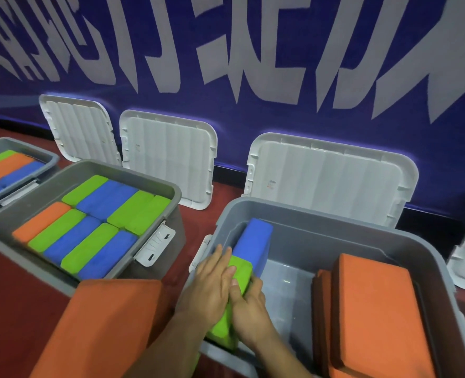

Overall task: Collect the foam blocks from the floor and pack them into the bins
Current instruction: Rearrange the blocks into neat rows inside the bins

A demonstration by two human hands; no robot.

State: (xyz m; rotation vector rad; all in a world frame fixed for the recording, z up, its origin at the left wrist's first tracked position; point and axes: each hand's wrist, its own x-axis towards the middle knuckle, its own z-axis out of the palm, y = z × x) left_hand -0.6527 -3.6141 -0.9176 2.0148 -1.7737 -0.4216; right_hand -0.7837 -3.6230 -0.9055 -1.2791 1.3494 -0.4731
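Observation:
A green foam block [243, 268] stands on edge along the left wall of the nearest grey bin [335, 214], end to end with a blue foam block [256, 238] behind it. My left hand [212, 282] lies flat with straight fingers against the green block's left side. My right hand [249, 306] grips the same block, thumb on top and fingers curled over its right face. Orange foam blocks [373, 304] stand on edge at the bin's right side. A large orange foam block [103, 323] sits at lower left and covers part of my left forearm.
A middle grey bin [144, 174] holds several green, blue and orange blocks, as does a third bin [35, 151] at far left. White lids [168, 156] [329, 175] [78, 126] lean against the purple banner wall. The floor is dark red.

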